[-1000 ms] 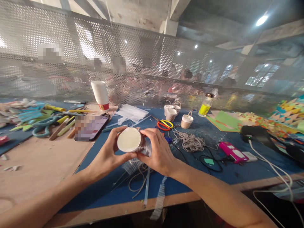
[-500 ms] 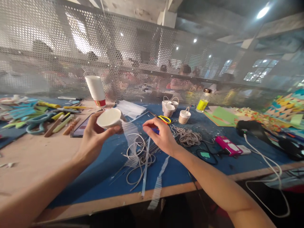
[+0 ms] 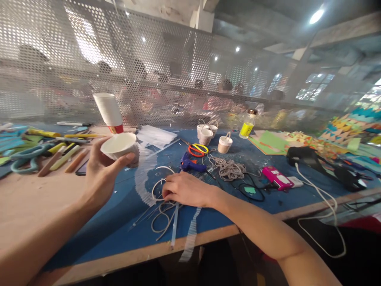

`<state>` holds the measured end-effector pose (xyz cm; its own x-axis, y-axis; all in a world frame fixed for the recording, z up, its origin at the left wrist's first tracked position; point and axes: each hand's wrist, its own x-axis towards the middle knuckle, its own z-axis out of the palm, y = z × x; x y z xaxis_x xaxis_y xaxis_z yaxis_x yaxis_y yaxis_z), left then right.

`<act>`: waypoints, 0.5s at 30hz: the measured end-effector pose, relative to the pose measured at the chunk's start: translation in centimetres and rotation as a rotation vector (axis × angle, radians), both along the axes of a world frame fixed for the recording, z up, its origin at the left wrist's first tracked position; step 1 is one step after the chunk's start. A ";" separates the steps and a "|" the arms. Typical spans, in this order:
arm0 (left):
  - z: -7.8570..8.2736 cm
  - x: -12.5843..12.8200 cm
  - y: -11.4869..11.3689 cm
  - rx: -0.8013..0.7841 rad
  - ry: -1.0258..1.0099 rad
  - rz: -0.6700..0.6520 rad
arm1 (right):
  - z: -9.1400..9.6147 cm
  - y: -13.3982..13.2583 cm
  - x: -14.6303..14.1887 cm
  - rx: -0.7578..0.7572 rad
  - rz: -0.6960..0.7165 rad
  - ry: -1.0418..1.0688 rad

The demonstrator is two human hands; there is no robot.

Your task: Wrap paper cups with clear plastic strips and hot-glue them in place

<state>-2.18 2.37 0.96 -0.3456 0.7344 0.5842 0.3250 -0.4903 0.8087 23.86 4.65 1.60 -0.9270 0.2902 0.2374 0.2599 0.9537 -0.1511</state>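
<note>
My left hand is wrapped round a white paper cup, its mouth tilted up towards me. A pleated white paper strip trails from beside the cup down to the blue table. My right hand reaches down onto a heap of thin sticks and pale cord, its fingers curled together; its fingertips are partly hidden, so what they pinch cannot be made out. Near them lie a loop of white cord and a grey cord. Just beyond my right hand rests a blue glue gun.
Behind are small white baskets, scissors with red and yellow handles, a bottle and stacked paper cups. Coiled cord and a pink power adapter lie right. Teal scissors and markers lie left.
My right hand has come down and slightly left onto the heap of cord and sticks, uncovering the glue gun. My left hand still holds the cup. The view has shifted slightly.
</note>
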 end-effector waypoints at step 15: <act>0.5 1.2 -0.1 -0.037 -0.135 -0.004 | -0.5 -0.3 -0.3 0.109 0.097 0.011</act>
